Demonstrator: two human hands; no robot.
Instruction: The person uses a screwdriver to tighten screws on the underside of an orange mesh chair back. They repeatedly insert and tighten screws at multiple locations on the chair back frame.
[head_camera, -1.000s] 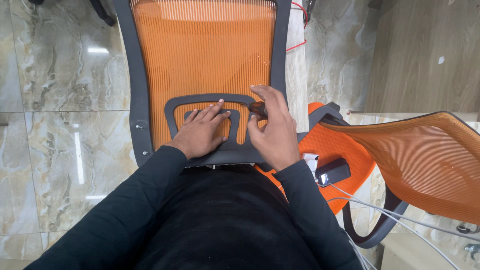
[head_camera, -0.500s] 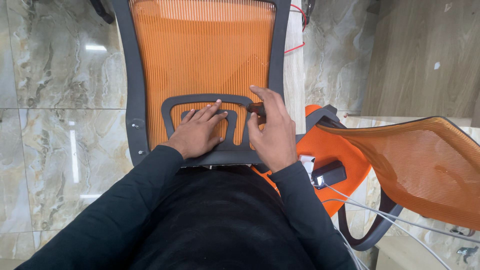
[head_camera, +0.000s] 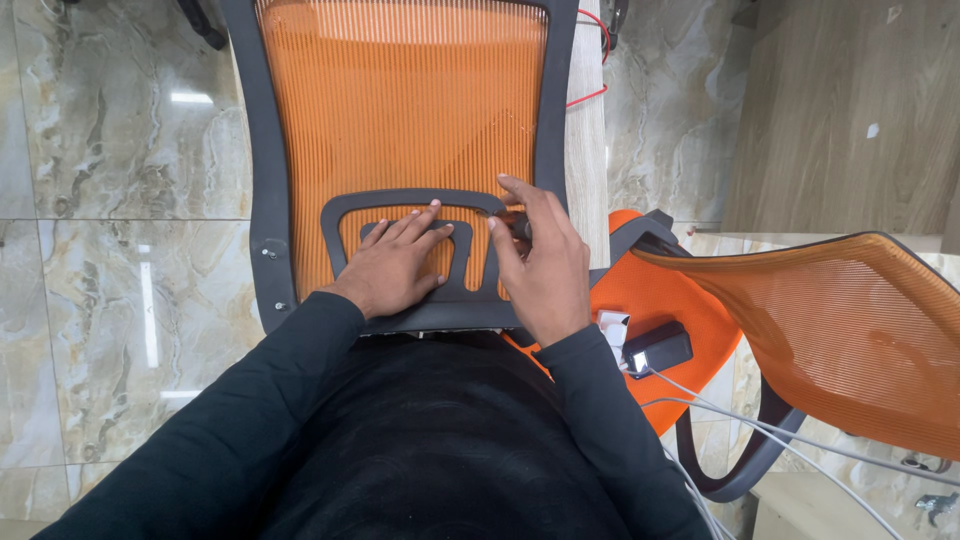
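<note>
Marbled grey floor tiles under an orange mesh chair back.

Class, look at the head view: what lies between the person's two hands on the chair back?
Between the left hand and right hand runs a dark plastic strut of the lumbar frame, over orange mesh.

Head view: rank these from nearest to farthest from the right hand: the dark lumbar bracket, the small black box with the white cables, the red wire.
From the right hand:
1. Dark lumbar bracket, touching it, under the fingers on the orange mesh chair back.
2. Small black box, lower right, on the orange seat.
3. Red wire, top, past the chair back's right edge.
</note>
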